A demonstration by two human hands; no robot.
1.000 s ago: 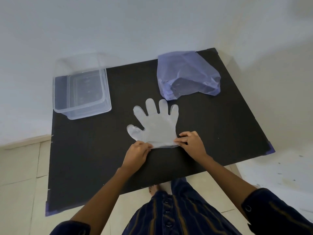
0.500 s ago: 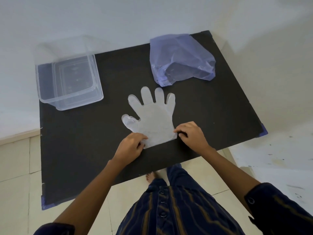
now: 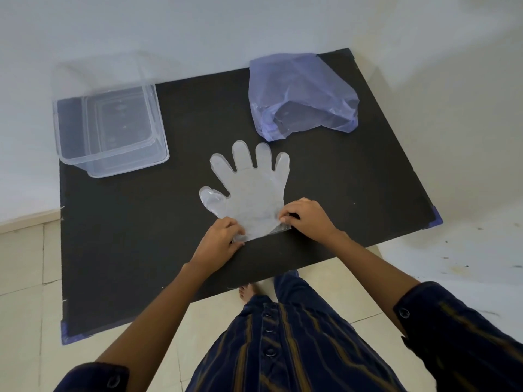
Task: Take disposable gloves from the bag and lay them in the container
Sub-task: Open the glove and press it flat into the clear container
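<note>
A clear disposable glove (image 3: 252, 190) lies flat on the black table (image 3: 119, 236), fingers pointing away from me. My left hand (image 3: 219, 240) pinches the left corner of its cuff. My right hand (image 3: 305, 219) pinches the right corner and has lifted that edge slightly. A clear plastic container (image 3: 109, 131) stands at the table's back left, with nothing visible inside it. The bluish translucent bag (image 3: 302, 94) lies at the back right, its mouth facing me; what it holds is not visible.
The table backs onto a white wall (image 3: 198, 32). Its front edge runs just below my hands, with tiled floor (image 3: 25, 278), my striped garment and a bare foot (image 3: 246, 292) beneath.
Both hands stay at the glove's cuff; the right fingers have curled and raised the cuff's right corner. The view shifted with my head, while the glove stayed in place.
</note>
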